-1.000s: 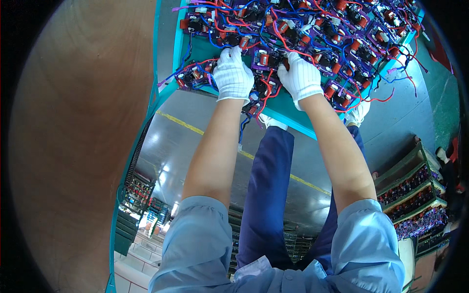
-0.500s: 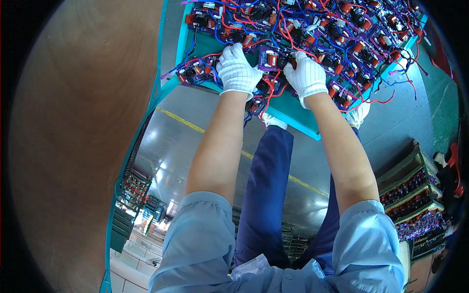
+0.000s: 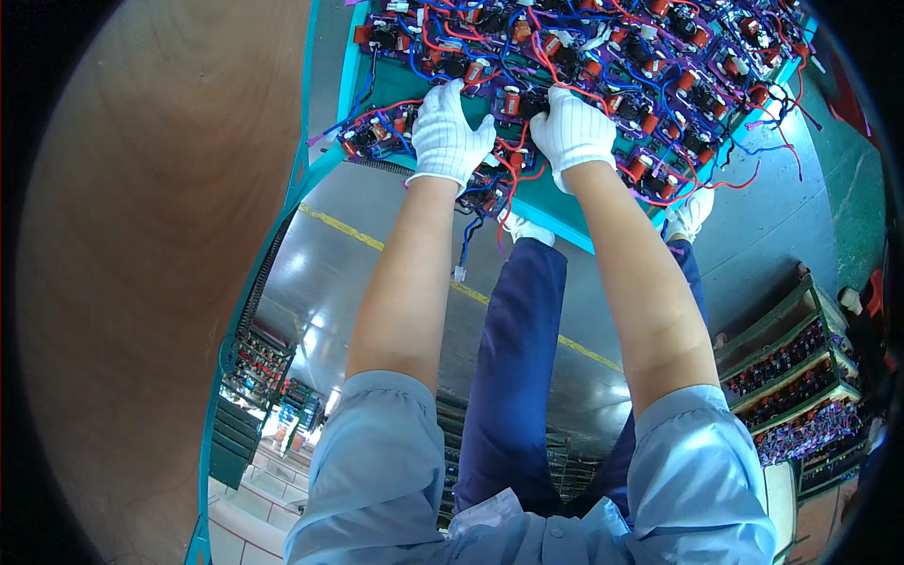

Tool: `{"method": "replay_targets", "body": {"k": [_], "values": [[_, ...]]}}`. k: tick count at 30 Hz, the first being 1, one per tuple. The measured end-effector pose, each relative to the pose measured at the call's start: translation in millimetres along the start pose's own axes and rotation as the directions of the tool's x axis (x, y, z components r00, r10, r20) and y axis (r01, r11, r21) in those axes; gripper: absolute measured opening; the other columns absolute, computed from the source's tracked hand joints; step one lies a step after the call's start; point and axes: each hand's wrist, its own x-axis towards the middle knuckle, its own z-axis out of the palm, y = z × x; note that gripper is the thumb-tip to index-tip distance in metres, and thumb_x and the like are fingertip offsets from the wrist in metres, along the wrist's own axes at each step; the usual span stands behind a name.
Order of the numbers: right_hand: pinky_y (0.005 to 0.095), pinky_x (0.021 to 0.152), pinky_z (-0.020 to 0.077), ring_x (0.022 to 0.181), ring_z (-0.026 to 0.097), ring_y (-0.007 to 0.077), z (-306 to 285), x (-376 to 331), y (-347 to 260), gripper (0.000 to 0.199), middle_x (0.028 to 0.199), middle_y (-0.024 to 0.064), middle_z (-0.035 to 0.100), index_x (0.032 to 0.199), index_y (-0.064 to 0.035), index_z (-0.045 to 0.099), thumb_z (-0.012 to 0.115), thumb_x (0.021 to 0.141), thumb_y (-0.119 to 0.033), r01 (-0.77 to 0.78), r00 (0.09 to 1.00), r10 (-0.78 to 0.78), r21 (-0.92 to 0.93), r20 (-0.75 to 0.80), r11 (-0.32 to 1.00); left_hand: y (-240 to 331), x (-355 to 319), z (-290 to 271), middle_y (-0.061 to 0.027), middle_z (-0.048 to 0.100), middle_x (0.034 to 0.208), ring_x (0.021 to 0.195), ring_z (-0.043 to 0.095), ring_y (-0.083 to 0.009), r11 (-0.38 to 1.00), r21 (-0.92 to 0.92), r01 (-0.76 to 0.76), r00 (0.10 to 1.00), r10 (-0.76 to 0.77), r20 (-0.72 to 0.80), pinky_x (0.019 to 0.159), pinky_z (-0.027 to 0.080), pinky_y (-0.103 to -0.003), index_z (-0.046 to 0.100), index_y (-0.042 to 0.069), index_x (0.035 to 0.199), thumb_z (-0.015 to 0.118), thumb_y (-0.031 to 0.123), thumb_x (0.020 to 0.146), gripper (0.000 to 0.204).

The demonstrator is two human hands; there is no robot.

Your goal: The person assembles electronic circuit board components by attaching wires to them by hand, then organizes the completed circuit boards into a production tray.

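Note:
Both my hands wear white striped cotton gloves and reach over a green-rimmed tray (image 3: 565, 222) full of purple circuit boards with red and blue wires. My left hand (image 3: 449, 139) is open, thumb spread from the fingers, above the boards at the tray's near left. My right hand (image 3: 573, 132) has its fingers curled down among the boards; its fingertips are hidden. One circuit board (image 3: 509, 102) with a red component lies between the two hands. Below the left hand, another circuit board (image 3: 488, 196) sits at the near edge, its wires hanging over the rim.
A brown wooden tabletop (image 3: 160, 264) with a green edge fills the left side. My legs (image 3: 513, 377) and white shoes are under the tray. At the lower right stands a rack (image 3: 800, 377) with shelves of similar boards. A yellow line (image 3: 344, 229) crosses the grey floor.
Both hands have shifted slightly left, and the left thumb has spread from its fingers. The board between them sits slightly farther away and left. A dark wire with a white connector now hangs below the tray.

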Motion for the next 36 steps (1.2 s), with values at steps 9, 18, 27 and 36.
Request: {"method": "replay_targets", "body": {"k": [9, 18, 27, 36], "values": [[0.0409, 0.073, 0.0460, 0.083, 0.060, 0.0313, -6, -2, -12, 0.033, 0.090, 0.0135, 0.063, 0.100, -0.0102, 0.058, 0.052, 0.071, -0.024, -0.070, 0.997, 0.070, 0.032, 0.017, 0.997, 6, 1, 0, -0.0162, 0.048, 0.109, 0.101, 0.047, -0.0327, 0.994, 0.085, 0.070, 0.997, -0.068, -0.030, 0.083, 0.041, -0.042, 0.041, 0.007, 0.113, 0.070, 0.029, 0.063, 0.062], [0.0410, 0.061, 0.0467, 0.072, 0.061, 0.0297, 14, -12, 2, 0.027, 0.078, 0.0138, 0.062, 0.091, -0.0100, 0.054, 0.055, 0.075, -0.032, 0.044, 0.995, -0.045, -0.012, -0.083, 0.999, 15, 14, 4, -0.0120, 0.052, 0.091, 0.081, 0.056, -0.0282, 0.931, 0.319, 0.177, 0.983, -0.152, -0.101, 0.065, 0.046, -0.042, 0.048, 0.009, 0.094, 0.061, 0.044, 0.072, 0.043], [0.0409, 0.065, 0.0472, 0.078, 0.059, 0.0293, 15, -47, 5, 0.049, 0.089, 0.0143, 0.058, 0.114, -0.0035, 0.042, 0.060, 0.074, -0.024, 0.075, 0.970, -0.029, 0.184, -0.241, 0.980, 22, 18, -8, -0.0207, 0.052, 0.106, 0.095, 0.053, -0.0343, 0.965, 0.026, 0.259, 0.966, -0.260, 0.000, 0.083, 0.043, -0.040, 0.048, 0.001, 0.108, 0.052, 0.040, 0.079, 0.049], [0.0403, 0.069, 0.0474, 0.085, 0.057, 0.0330, 32, -132, 90, 0.062, 0.103, 0.0192, 0.054, 0.127, -0.0053, 0.030, 0.060, 0.075, -0.021, -0.151, 0.988, 0.155, 0.317, 0.014, 0.936, 109, -53, -72, -0.0087, 0.060, 0.087, 0.069, 0.058, -0.0113, 0.664, -0.737, 0.124, 0.986, -0.002, 0.164, 0.061, 0.046, -0.025, 0.055, 0.000, 0.103, 0.046, 0.015, 0.090, 0.022]]}}
